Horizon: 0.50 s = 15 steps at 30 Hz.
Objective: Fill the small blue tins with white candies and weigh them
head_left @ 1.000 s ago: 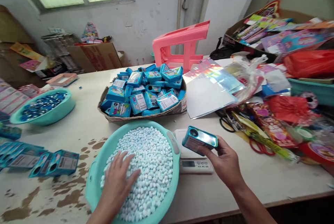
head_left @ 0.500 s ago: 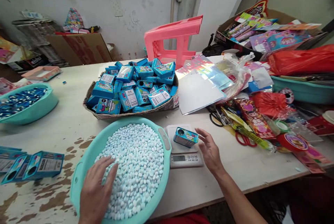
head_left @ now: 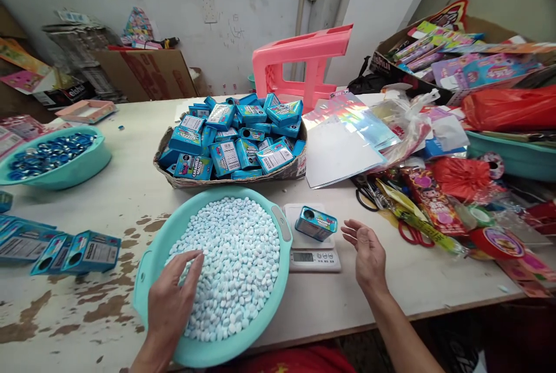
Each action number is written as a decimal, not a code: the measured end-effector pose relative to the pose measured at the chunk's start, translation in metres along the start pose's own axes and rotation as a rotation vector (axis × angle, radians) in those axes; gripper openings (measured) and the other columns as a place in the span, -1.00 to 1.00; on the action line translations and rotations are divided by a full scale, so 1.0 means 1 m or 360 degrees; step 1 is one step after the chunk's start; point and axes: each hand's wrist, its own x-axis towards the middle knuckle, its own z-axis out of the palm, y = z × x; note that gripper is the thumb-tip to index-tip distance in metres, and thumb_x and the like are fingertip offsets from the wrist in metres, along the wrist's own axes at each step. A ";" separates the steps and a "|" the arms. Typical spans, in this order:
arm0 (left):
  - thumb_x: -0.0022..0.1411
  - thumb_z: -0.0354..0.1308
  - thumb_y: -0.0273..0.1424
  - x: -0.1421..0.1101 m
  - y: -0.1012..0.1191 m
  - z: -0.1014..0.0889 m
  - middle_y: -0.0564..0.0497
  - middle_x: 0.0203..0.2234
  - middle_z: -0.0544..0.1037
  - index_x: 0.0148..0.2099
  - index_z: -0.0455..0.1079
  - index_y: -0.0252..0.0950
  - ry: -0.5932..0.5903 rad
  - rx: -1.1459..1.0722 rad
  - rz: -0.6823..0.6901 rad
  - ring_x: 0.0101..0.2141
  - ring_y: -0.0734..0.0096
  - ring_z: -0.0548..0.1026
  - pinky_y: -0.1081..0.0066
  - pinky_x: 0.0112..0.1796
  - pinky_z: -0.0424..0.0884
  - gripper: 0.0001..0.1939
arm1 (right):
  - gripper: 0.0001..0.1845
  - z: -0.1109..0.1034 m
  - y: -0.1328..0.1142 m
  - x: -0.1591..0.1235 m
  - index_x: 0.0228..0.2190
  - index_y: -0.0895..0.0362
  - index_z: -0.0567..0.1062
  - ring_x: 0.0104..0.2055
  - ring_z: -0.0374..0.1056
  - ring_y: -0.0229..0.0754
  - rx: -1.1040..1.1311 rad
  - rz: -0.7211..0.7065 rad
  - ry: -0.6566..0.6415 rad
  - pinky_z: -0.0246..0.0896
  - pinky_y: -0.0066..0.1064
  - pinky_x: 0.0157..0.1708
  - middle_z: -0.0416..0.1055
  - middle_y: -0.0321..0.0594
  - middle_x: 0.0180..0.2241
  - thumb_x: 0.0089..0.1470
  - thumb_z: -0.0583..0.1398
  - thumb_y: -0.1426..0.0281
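Box (head_left: 319, 225) is sitting on scale (head_left: 330, 267), uncapped; boxes (head_left: 92, 252) at left are standing uncapped too; left hand (head_left: 167, 303) is curling over candies (head_left: 243, 263), grip contents unclear; right hand (head_left: 370, 254) is hanging half-open, empty.

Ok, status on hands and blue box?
Right hand open, empty, beside scale. Left hand at pale candies, grip unclear. Blue box on scale, nothing seen blocking it.

Turquoise, blue and pink over a brown-stained white bench (head_left: 321, 315).
The round turquoise plastic basin (head_left: 278, 303) bears 1 grey patch on its handle; its small oval candies (head_left: 238, 263) mix white and pale blue. The blue printed cardboard boxes (head_left: 226, 156) carry white panels. The moulded plastic stool (head_left: 304, 51) is pink.
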 end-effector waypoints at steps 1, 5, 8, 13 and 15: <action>0.21 0.07 -0.15 0.000 0.000 0.000 0.05 -0.25 0.57 -0.22 0.48 -0.18 0.0006 -0.0010 0.0002 -0.20 0.31 0.52 0.43 -0.23 0.40 -0.73 | -0.52 0.003 -0.002 0.000 -0.12 0.14 0.41 -0.12 0.38 -0.04 0.0004 -0.0020 -0.0029 0.26 -0.13 -0.11 0.40 -0.04 -0.07 0.17 0.05 0.02; 0.22 0.07 -0.16 0.001 0.001 0.000 0.05 -0.29 0.58 -0.24 0.48 -0.20 0.0042 -0.0063 0.0034 -0.23 0.32 0.53 0.43 -0.22 0.41 -0.73 | -0.48 0.017 -0.006 0.000 -0.02 0.12 0.35 0.01 0.30 -0.01 -0.0056 -0.0193 -0.0212 0.22 -0.13 -0.03 0.35 -0.03 0.00 0.13 0.09 0.03; 0.23 0.07 -0.19 0.001 0.001 0.001 0.05 -0.30 0.58 -0.25 0.47 -0.21 0.0070 -0.0102 0.0041 -0.26 0.34 0.53 0.44 -0.22 0.41 -0.76 | -0.35 0.027 -0.006 0.000 0.01 0.10 0.31 0.03 0.26 0.01 -0.0306 -0.0324 -0.0302 0.19 -0.15 0.01 0.33 -0.06 0.02 -0.05 0.25 0.05; 0.27 0.04 -0.28 -0.002 0.004 0.001 0.02 -0.34 0.58 -0.26 0.44 -0.24 0.0105 -0.0158 0.0070 -0.29 0.37 0.53 0.41 -0.22 0.43 -0.80 | -0.54 0.043 -0.028 -0.006 -0.37 0.14 0.44 -0.36 0.35 -0.09 -0.0536 -0.0242 -0.0251 0.28 -0.28 -0.31 0.44 -0.21 -0.41 -0.16 0.28 0.01; 0.28 0.01 -0.32 -0.004 0.006 -0.001 -0.01 -0.32 0.58 -0.23 0.43 -0.25 0.0103 -0.0139 0.0090 -0.25 0.35 0.52 0.36 -0.18 0.42 -0.81 | -0.51 0.051 -0.048 -0.011 -0.36 0.15 0.46 -0.39 0.33 -0.10 -0.0406 -0.0266 -0.0011 0.28 -0.31 -0.35 0.44 -0.21 -0.42 -0.22 0.31 0.01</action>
